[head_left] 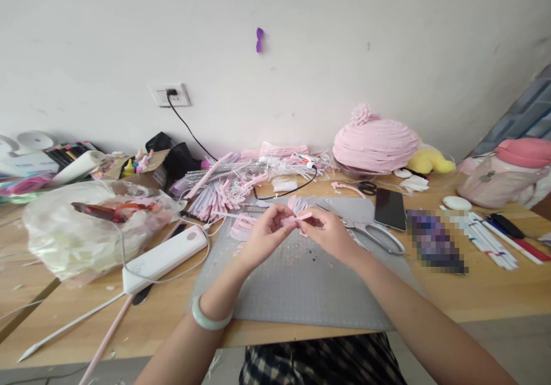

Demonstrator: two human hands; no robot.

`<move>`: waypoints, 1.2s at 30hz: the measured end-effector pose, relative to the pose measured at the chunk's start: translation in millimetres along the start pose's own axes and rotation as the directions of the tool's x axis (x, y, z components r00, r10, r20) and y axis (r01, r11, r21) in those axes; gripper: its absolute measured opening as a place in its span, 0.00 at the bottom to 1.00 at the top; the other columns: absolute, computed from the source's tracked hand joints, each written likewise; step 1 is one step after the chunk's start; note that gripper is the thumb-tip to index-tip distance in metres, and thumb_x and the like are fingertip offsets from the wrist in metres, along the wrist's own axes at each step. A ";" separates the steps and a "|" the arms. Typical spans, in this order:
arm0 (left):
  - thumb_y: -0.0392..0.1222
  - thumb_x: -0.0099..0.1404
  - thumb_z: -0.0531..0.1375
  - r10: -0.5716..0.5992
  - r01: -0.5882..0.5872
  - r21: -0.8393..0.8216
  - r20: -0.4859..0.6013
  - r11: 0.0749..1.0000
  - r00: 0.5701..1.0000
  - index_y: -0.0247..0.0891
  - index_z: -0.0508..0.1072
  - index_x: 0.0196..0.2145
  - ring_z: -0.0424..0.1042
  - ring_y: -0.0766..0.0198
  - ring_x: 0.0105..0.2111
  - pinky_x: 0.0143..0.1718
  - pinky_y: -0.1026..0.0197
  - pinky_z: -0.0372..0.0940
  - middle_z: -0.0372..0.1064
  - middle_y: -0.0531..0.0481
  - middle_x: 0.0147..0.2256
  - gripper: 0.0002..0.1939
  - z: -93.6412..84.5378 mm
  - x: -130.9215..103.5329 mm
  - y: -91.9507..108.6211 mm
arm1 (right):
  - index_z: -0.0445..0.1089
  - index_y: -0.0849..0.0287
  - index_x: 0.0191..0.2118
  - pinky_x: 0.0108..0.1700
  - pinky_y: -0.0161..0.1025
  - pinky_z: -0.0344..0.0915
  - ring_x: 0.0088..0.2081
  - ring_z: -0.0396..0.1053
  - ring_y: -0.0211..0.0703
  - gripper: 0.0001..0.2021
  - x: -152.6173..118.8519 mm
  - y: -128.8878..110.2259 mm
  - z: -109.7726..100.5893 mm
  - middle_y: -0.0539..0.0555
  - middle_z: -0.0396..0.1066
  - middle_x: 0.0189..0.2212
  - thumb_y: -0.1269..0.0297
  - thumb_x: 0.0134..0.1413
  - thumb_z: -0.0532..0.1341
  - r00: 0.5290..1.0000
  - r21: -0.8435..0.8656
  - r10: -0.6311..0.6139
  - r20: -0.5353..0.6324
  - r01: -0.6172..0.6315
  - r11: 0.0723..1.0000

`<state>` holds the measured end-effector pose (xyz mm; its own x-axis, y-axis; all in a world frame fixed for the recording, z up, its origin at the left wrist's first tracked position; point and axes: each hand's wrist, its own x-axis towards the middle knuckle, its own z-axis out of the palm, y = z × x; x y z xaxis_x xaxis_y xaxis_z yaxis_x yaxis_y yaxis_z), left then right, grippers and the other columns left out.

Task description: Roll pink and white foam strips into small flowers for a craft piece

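Both hands work above the grey cutting mat [301, 287], fingertips nearly meeting. The left hand [271, 224] grasps a small pink piece [305, 216] between thumb and fingers; the right hand [329, 233] pinches the same work from the opposite side. From where I stand, I cannot tell whether the piece is a single strip or several joined. Location of the piece: between the two hands, over the upper part of the mat. A pale green bangle [210, 316] encircles the left wrist.

Surroundings: silver scissors [381, 238] lie just beyond the right hand, near a dark phone [390, 208]. To the left, a white oblong device [166, 259] rests on the wooden table [495, 299], beside a plastic bag [55, 230] with red-handled pliers [97, 212] on top. Behind the hands lies a bundle of pink and lilac fuzzy stems [217, 201]
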<state>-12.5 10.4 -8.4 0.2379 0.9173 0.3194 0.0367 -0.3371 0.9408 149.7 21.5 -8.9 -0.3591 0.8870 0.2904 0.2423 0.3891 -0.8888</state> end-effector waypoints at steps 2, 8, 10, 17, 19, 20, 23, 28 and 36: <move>0.42 0.58 0.58 -0.046 0.046 -0.016 0.012 0.999 0.999 0.37 0.64 0.35 0.65 0.66 0.34 0.37 0.62 0.61 0.63 0.51 0.33 0.08 -0.2 -0.2 -1.2 | 0.68 0.58 0.31 0.28 0.34 0.60 0.25 0.65 0.37 0.06 -0.4 2.0 0.2 0.50 0.68 0.24 0.61 0.51 0.57 1.000 0.020 0.008 0.013 -0.008 1.000; 0.41 0.58 0.57 -0.014 0.013 0.199 0.006 0.980 1.000 0.36 0.67 0.35 0.65 0.63 0.34 0.36 0.61 0.60 0.66 0.48 0.33 0.07 -1.1 0.4 -6.9 | 0.65 0.57 0.32 0.26 0.34 0.62 0.23 0.67 0.37 0.08 0.1 5.6 3.1 0.49 0.67 0.22 0.58 0.52 0.57 0.996 0.060 0.083 0.027 -0.084 0.995; 0.41 0.58 0.56 -0.010 0.011 0.238 -0.002 0.971 1.000 0.36 0.66 0.31 0.64 0.66 0.30 0.33 0.63 0.59 0.64 0.51 0.30 0.05 0.4 0.2 -6.2 | 0.64 0.58 0.30 0.26 0.35 0.63 0.22 0.67 0.37 0.09 0.2 6.4 4.8 0.49 0.67 0.21 0.57 0.53 0.56 0.997 0.042 0.073 0.011 -0.073 0.996; 0.33 0.53 0.54 0.089 -0.069 0.431 -0.026 0.900 0.996 0.37 0.60 0.25 0.57 0.69 0.25 0.27 0.66 0.54 0.56 0.56 0.23 0.04 4.9 -2.4 -1.4 | 0.58 0.55 0.26 0.28 0.38 0.62 0.23 0.67 0.41 0.10 -1.8 5.9 12.0 0.51 0.68 0.20 0.57 0.55 0.54 0.991 -0.071 -0.019 -0.129 0.010 0.997; 0.31 0.52 0.53 0.127 -0.112 0.476 0.001 0.872 0.992 0.38 0.60 0.24 0.57 0.69 0.25 0.27 0.66 0.53 0.56 0.56 0.23 0.05 5.3 -3.2 -0.9 | 0.58 0.55 0.26 0.28 0.38 0.62 0.23 0.67 0.41 0.10 -1.6 4.9 12.4 0.51 0.67 0.20 0.58 0.54 0.54 0.987 -0.101 -0.032 -0.160 0.016 0.995; 0.30 0.51 0.53 0.142 -0.134 0.491 0.021 0.861 0.990 0.38 0.60 0.24 0.57 0.69 0.25 0.27 0.66 0.54 0.56 0.56 0.23 0.05 5.5 -3.5 -0.5 | 0.57 0.55 0.26 0.27 0.38 0.62 0.23 0.66 0.41 0.10 -1.2 4.3 12.2 0.52 0.67 0.20 0.58 0.54 0.54 0.985 -0.112 -0.031 -0.171 0.012 0.994; 0.28 0.50 0.53 0.167 -0.183 0.499 0.077 0.847 0.983 0.38 0.60 0.24 0.58 0.68 0.26 0.28 0.66 0.55 0.57 0.56 0.24 0.06 5.7 -4.1 2.1 | 0.57 0.55 0.26 0.27 0.38 0.61 0.23 0.66 0.41 0.10 -0.3 2.3 10.6 0.51 0.67 0.20 0.57 0.53 0.54 0.981 -0.104 0.002 -0.195 -0.023 0.994; 0.30 0.53 0.54 0.147 -0.205 0.452 0.160 0.868 0.976 0.38 0.62 0.25 0.59 0.68 0.26 0.29 0.65 0.56 0.59 0.54 0.25 0.05 0.6 -4.4 10.9 | 0.57 0.55 0.26 0.24 0.37 0.61 0.21 0.65 0.40 0.13 0.0 2.4 9.8 0.50 0.66 0.19 0.53 0.52 0.55 0.981 0.022 0.090 -0.172 -0.088 0.996; 0.41 0.56 0.60 -0.045 0.008 0.173 0.212 0.985 0.976 0.35 0.68 0.27 0.62 0.68 0.27 0.28 0.65 0.57 0.65 0.51 0.28 0.06 -10.4 -2.1 12.8 | 0.61 0.57 0.32 0.28 0.38 0.64 0.25 0.68 0.40 0.12 1.8 1.8 0.9 0.52 0.70 0.26 0.52 0.52 0.55 0.994 0.105 0.092 -0.065 -0.085 0.991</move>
<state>-22.7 6.4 4.2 0.4368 0.8655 0.2454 0.2058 -0.3617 0.9093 148.6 23.6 -10.3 -0.2757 0.9333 0.2300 0.1763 0.2843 -0.9424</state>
